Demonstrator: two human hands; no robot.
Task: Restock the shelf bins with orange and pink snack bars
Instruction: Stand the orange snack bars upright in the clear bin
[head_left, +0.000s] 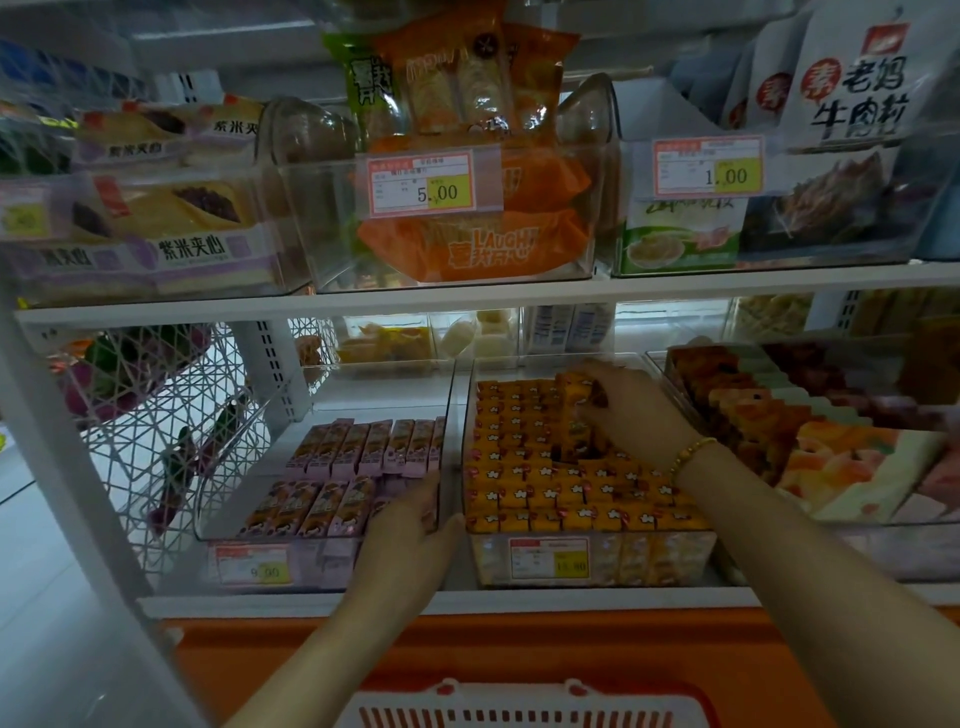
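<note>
Right grip (631, 410) clamps several orange snack bars (574, 410), tilted, long axes running toward the shelf back, inside the packed orange bin (466, 415). Left grip (410, 525) hooks the pink bin (311, 564) wall; pink snack bars (363, 447) lie front-to-back.

The red basket (524, 706) is cut off by the bottom edge. Fingers (610, 376) of the right hand (641, 410) sink among the orange snack bars (545, 488), tips hidden. The price tag (549, 557) print is too small to read.
</note>
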